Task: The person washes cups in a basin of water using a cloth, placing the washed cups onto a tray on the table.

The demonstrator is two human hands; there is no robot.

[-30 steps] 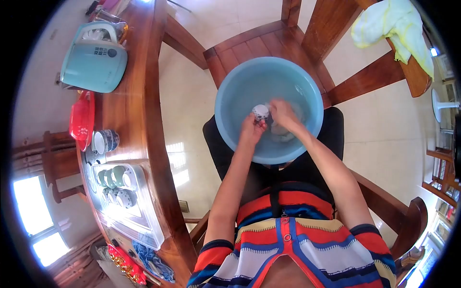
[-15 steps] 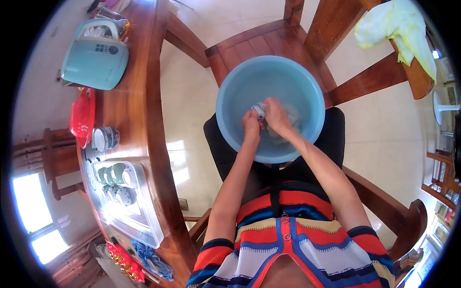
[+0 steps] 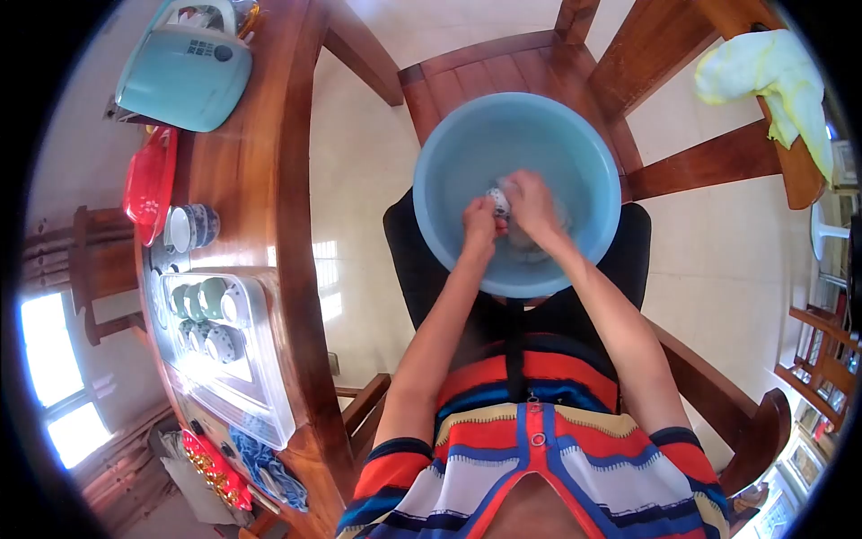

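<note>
A light-blue plastic basin (image 3: 429, 193) with cloudy water is in front of me. Inside it, my left hand (image 3: 483, 223) is closed around a small white cup with a dark pattern (image 3: 499, 203). My right hand (image 3: 532, 205) is curled against the cup's other side, its fingers closed on a pale wet cloth (image 3: 536, 244) that trails into the water. The right fingers partly cover both cup and cloth.
The basin rests at a wooden chair (image 3: 485, 72). To the left, a wooden table (image 3: 247, 171) carries a blue kettle (image 3: 189, 81), a red tray (image 3: 148, 184), blue-patterned cups (image 3: 193, 228) and a clear tray (image 3: 269, 395) with several small cups. A yellow-white cloth (image 3: 772, 76) hangs at right.
The whole view has shifted a little, with the basin now slightly higher and further right. Both hands stay at the cup, and the right fingers have moved slightly against it.
</note>
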